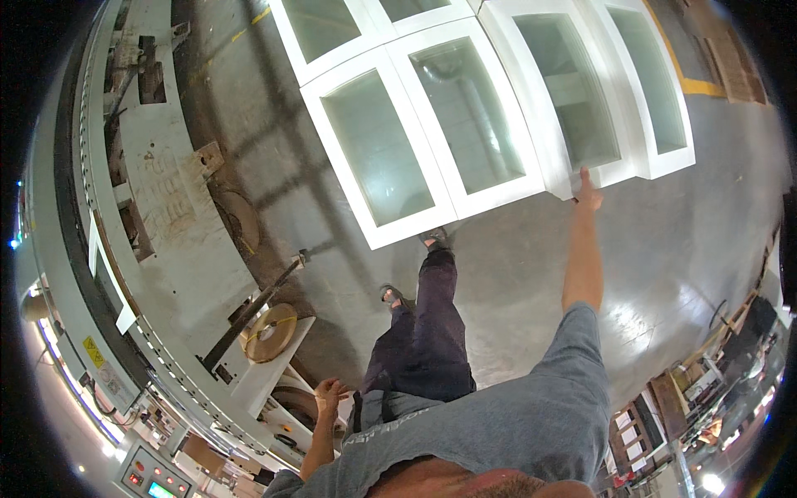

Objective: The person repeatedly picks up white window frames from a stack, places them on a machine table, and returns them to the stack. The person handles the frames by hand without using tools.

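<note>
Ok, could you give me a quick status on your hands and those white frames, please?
Right hand stretched out, touching corner of white glazed frame. Left hand free, open, near tape roll on machine. Frames stand in a row on floor; nothing blocking.

Sitting at the machine's (pixel 178 274) lower left end: a yellow diamond warning label (pixel 94 351); glowing just below, a small green screen (pixel 160 490) beside red buttons (pixel 135 479).
</note>
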The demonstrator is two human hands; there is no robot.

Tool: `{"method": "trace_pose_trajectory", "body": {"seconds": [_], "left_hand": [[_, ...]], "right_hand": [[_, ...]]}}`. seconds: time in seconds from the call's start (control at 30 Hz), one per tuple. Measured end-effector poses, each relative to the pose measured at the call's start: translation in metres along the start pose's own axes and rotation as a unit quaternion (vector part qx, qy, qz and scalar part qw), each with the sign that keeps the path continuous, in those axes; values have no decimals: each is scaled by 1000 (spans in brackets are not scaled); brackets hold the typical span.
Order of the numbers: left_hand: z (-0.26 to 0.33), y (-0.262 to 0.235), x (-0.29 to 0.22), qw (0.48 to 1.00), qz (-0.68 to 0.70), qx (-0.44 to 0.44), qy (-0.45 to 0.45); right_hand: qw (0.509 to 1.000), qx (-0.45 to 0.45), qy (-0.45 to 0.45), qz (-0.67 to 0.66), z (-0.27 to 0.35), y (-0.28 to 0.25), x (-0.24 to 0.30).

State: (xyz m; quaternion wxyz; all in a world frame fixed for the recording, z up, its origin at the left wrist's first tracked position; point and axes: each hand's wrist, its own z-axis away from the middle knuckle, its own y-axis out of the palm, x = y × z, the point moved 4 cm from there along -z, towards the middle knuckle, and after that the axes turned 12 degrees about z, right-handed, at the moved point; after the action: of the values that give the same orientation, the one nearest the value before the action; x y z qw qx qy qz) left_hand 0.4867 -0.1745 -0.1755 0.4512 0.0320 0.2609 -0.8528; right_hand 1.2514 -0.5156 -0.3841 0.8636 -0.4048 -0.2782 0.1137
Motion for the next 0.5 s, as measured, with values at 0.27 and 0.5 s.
{"method": "trace_pose_trajectory", "body": {"seconds": [0.27, 0.5], "left_hand": [[14, 28, -42, 999, 4, 22, 47], [23, 33, -54, 997, 37, 36, 60]], "right_hand": [[981, 115, -9, -159, 15, -35, -70], [805, 354, 5, -477, 95, -55, -113]]}}
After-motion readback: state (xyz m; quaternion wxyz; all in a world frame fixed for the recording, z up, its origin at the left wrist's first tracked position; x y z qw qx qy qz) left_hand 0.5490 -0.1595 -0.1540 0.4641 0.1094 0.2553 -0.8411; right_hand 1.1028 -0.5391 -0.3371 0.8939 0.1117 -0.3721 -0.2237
